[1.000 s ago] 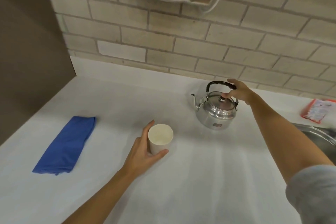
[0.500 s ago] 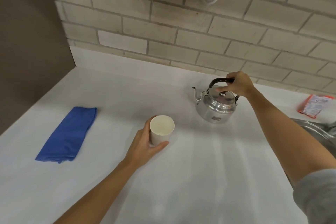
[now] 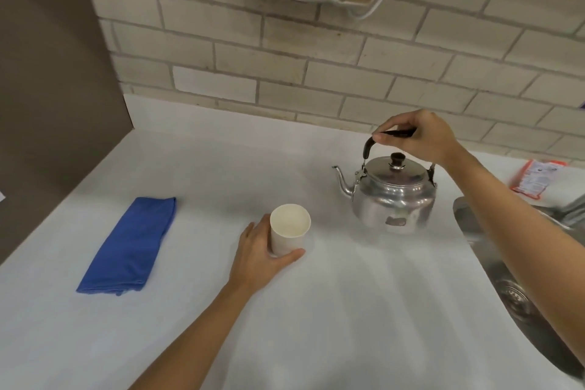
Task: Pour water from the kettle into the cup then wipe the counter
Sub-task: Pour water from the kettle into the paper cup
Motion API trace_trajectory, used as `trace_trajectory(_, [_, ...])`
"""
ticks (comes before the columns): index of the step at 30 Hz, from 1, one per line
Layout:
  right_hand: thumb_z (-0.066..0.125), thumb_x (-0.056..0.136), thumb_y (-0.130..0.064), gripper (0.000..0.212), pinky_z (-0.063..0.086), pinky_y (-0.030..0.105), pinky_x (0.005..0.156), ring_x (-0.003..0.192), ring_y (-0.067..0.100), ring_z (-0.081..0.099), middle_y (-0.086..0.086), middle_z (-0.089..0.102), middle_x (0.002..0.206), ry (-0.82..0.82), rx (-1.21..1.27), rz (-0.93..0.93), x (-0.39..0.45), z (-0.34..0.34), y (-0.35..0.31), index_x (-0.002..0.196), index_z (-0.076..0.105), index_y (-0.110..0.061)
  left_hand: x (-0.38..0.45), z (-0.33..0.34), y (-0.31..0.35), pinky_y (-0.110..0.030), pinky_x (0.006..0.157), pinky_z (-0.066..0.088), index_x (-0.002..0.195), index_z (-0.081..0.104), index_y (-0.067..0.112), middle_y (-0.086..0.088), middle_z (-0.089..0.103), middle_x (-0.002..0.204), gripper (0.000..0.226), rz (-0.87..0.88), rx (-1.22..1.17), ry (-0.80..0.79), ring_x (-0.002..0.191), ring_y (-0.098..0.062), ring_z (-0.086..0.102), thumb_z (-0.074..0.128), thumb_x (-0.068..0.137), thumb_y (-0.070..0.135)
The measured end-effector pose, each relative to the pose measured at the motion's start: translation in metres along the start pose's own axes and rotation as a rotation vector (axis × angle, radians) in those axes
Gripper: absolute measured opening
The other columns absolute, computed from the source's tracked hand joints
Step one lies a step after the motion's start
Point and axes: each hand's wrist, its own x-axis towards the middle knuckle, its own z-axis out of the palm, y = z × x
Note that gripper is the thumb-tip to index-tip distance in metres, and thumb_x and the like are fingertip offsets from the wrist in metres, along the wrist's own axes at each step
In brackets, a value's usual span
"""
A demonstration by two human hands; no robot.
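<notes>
Steadying the cup [image 3: 290, 229] on the counter [image 3: 348, 310], the left hand [image 3: 259, 260] has thumb and fingers wrapped round its base, probably so it won't tip during the pour. Farther back the right hand [image 3: 416, 134] is closed over the kettle [image 3: 392, 193] handle, spout toward the cup, kettle apparently not yet tilted. Cloth [image 3: 129, 245] lies flat off left, likely staged for wiping.

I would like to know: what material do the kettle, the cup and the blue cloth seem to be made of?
Kettle: polished metal, probably aluminium or steel; it mirrors the light. Its handle and lid knob are black, possibly plastic.
Cup: matte off-white with thin walls, probably paper, though plastic is possible.
Blue cloth: soft folded fabric, perhaps microfibre; its edges lie limp and layered.
</notes>
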Motion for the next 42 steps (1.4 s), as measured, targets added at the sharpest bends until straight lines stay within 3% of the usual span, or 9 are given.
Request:
trace_trajectory(3, [0.067, 0.066, -0.076, 0.027, 0.042, 0.029, 0.066, 0.055, 0.013, 0.053, -0.002, 0.071, 0.063, -0.029, 0.032, -0.053, -0.011, -0.004, -0.016, 0.08, 0.074, -0.053, 0.002, 0.001, 0.0, -0.026, 0.116, 0.017, 0.125, 0.047, 0.033, 0.02, 0.062, 0.118, 0.076, 0.047, 0.039, 0.002, 0.113, -0.002, 0.056, 0.073, 0.063, 0.07])
trace_trajectory(6, [0.067, 0.066, -0.077, 0.035, 0.048, 0.033, 0.068, 0.061, 0.023, 0.062, 0.007, 0.072, 0.066, -0.059, 0.012, -0.095, -0.021, -0.007, -0.034, 0.084, 0.077, -0.049, 0.003, 0.001, -0.002, -0.024, 0.117, 0.01, 0.125, 0.046, 0.035, 0.014, 0.063, 0.123, 0.075, 0.043, 0.053, -0.021, 0.122, -0.004, 0.053, 0.071, 0.065, 0.07])
trace_trajectory(10, [0.071, 0.067, -0.072, 0.029, 0.054, 0.043, 0.075, 0.07, 0.021, 0.068, -0.004, 0.076, 0.071, -0.1, -0.027, -0.12, -0.031, -0.007, -0.055, 0.085, 0.077, -0.05, 0.004, 0.001, -0.001, -0.03, 0.12, 0.012, 0.128, 0.051, 0.027, 0.011, 0.062, 0.128, 0.078, 0.056, 0.066, -0.029, 0.127, -0.006, 0.051, 0.071, 0.065, 0.069])
trace_trajectory(14, [0.078, 0.069, -0.06, 0.014, 0.054, 0.036, 0.075, 0.077, 0.003, 0.068, -0.028, 0.073, 0.074, -0.127, -0.063, -0.122, -0.036, -0.005, -0.069, 0.082, 0.075, -0.054, 0.003, 0.0, 0.0, -0.028, 0.119, 0.011, 0.128, 0.053, 0.027, 0.011, 0.061, 0.131, 0.078, 0.056, 0.066, -0.026, 0.128, -0.006, 0.05, 0.072, 0.066, 0.069])
trace_trajectory(19, [0.074, 0.066, -0.065, 0.019, 0.042, 0.022, 0.066, 0.082, -0.012, 0.062, -0.04, 0.067, 0.073, -0.17, -0.119, -0.146, -0.037, 0.0, -0.083, 0.081, 0.075, -0.054, 0.003, -0.001, 0.0, -0.036, 0.121, 0.014, 0.128, 0.056, 0.021, 0.004, 0.061, 0.135, 0.077, 0.05, 0.086, -0.038, 0.133, -0.012, 0.048, 0.073, 0.068, 0.066])
trace_trajectory(24, [0.073, 0.066, -0.069, 0.026, 0.052, 0.03, 0.073, 0.08, 0.004, 0.066, -0.025, 0.074, 0.076, -0.193, -0.187, -0.178, -0.038, 0.001, -0.095, 0.085, 0.076, -0.052, 0.003, -0.002, 0.0, -0.04, 0.121, 0.014, 0.127, 0.057, 0.021, 0.005, 0.061, 0.133, 0.074, 0.042, 0.089, -0.051, 0.134, -0.013, 0.047, 0.073, 0.069, 0.064])
trace_trajectory(32, [0.073, 0.069, -0.068, 0.023, 0.051, 0.03, 0.069, 0.075, 0.005, 0.065, -0.023, 0.072, 0.072, -0.21, -0.232, -0.224, -0.04, 0.005, -0.105, 0.085, 0.076, -0.052, 0.004, -0.002, 0.0, -0.041, 0.121, 0.014, 0.132, 0.054, 0.019, 0.002, 0.06, 0.135, 0.077, 0.048, 0.108, -0.057, 0.136, -0.015, 0.045, 0.073, 0.071, 0.063])
trace_trajectory(37, [0.068, 0.072, -0.07, 0.022, 0.048, 0.028, 0.061, 0.071, 0.006, 0.063, -0.021, 0.072, 0.071, -0.23, -0.279, -0.263, -0.043, 0.007, -0.11, 0.084, 0.074, -0.053, -0.008, -0.001, -0.003, -0.039, 0.123, 0.002, 0.152, 0.027, 0.013, -0.004, 0.03, 0.16, 0.096, 0.024, 0.376, -0.121, 0.151, -0.015, 0.013, 0.048, 0.081, 0.075])
trace_trajectory(42, [0.069, 0.073, -0.068, 0.021, 0.035, 0.022, 0.055, 0.077, -0.012, 0.057, -0.047, 0.057, 0.066, -0.236, -0.327, -0.292, -0.045, 0.007, -0.115, 0.086, 0.075, -0.052, -0.024, 0.001, -0.012, -0.04, 0.121, -0.007, 0.156, 0.003, 0.013, -0.002, 0.003, 0.166, 0.096, -0.024, 0.573, -0.127, 0.152, -0.015, -0.006, 0.015, 0.085, 0.077])
